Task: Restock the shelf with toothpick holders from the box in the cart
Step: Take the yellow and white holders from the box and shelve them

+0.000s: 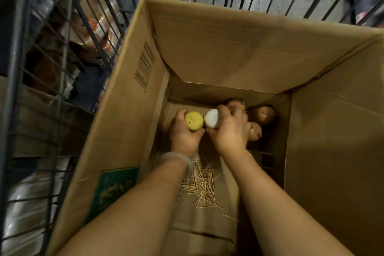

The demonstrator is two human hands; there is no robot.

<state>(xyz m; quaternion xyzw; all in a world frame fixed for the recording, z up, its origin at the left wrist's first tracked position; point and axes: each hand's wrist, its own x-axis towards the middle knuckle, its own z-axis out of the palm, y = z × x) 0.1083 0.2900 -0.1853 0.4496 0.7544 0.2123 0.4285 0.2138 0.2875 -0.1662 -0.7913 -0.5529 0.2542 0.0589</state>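
Deep inside the cardboard box (232,48) in the wire cart (52,89), our left hand (184,134) grips a yellow toothpick holder (194,121); our right hand (228,131) grips a white holder (212,119). Brown holders (262,115) sit beyond; loose toothpicks (200,185) litter the bottom.

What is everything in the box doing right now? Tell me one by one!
Cardboard box: flaps open.
Yellow holder: gripped by the left hand.
White holder: gripped by the right hand.
Brown holders: lying at the box's far end, not held.
Toothpicks: spilled loose on the box bottom.
Bracelet: on the left wrist.
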